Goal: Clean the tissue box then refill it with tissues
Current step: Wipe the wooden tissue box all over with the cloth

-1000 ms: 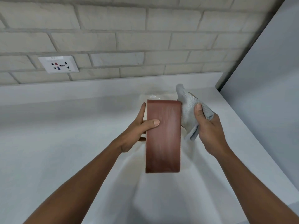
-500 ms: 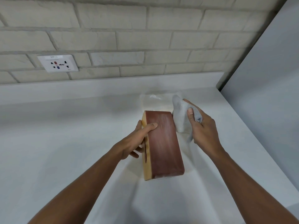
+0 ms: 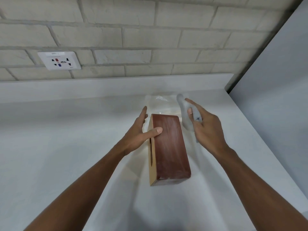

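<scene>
Tissue box lower now, slot leftward

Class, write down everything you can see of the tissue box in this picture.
The tissue box is a long block lying on its side on the white counter. Its upward face looks like reddish-brown wood with faint whitish smears; the pale tan face with a long dark slot points left. The left hand rests its thumb on the brown face, fingers straight along the slotted side. The right hand holds a grey cloth beside the far right edge.
</scene>
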Tool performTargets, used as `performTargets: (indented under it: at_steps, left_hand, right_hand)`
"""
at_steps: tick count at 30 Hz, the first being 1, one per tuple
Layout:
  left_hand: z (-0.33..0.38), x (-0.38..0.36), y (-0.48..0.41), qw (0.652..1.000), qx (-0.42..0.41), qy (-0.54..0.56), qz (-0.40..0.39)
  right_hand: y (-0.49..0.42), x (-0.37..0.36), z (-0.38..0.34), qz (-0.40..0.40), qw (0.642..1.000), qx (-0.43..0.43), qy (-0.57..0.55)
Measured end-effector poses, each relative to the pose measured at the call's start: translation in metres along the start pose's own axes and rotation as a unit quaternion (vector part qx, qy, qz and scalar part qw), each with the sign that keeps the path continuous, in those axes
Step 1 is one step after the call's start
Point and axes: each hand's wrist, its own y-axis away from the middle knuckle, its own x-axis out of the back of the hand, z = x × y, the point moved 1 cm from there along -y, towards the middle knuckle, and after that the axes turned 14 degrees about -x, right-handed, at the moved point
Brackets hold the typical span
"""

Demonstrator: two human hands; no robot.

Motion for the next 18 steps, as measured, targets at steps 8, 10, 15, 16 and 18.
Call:
performTargets:
  at_steps: [8, 10, 15, 16, 18]
  left_hand:
    - [-0.012, -0.008, 0.001, 0.997, -0.050, 0.019, -0.052]
    - [-0.016, -0.009, 0.000, 0.997, -0.046, 0.022, -0.053]
    - [-0.006, -0.017, 0.003, 0.993, -0.089, 0.060, -0.050]
    - [-0.003, -0.018, 0.002, 0.993, -0.099, 0.053, -0.048]
    - [-0.003, -0.019, 0.000, 0.992, -0.107, 0.048, -0.045]
  right_hand:
    - [0.011, -0.037, 0.018, -0.159, 0.967, 0.051, 0.192]
    - [0.007, -0.039, 0.017, -0.163, 0.964, 0.054, 0.203]
    - [-0.002, -0.049, 0.002, -0.159, 0.962, 0.061, 0.214]
    - [-0.002, -0.051, -0.001, -0.162, 0.961, 0.072, 0.214]
    - [0.006, -0.053, -0.003, -0.186, 0.955, 0.116, 0.201]
